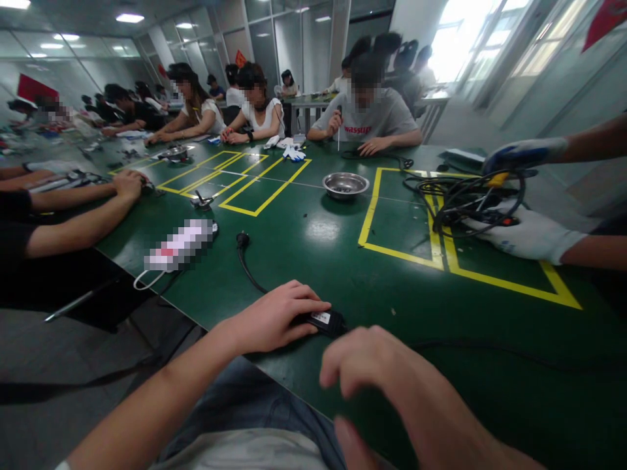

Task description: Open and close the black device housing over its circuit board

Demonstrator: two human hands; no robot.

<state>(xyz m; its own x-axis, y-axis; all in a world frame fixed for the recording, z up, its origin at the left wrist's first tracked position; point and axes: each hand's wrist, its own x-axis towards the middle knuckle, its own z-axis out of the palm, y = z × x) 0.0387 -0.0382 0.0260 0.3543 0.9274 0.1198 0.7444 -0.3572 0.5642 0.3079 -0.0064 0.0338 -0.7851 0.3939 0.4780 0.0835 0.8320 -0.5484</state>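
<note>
My left hand [279,316] rests on the table with fingers and thumb closed round a small black box with a white label [321,317], perhaps a power adapter. A black cord [252,277] runs from behind this hand to a two-pin plug [242,239] lying on the table. Nearer to me, my right hand [365,375] is raised just right of the box, thumb apart from the bent fingers and nothing held. Another black cord [465,344] lies across the table beyond my right hand.
On the green table [304,261] are a metal bowl [345,186] of small parts, yellow tape outlines [401,254] and a pixelated pale object with a white loop [179,247]. At right, a co-worker's gloved hands [531,232] handle tangled black cables [441,209]. Another person's hand [130,185] is at left.
</note>
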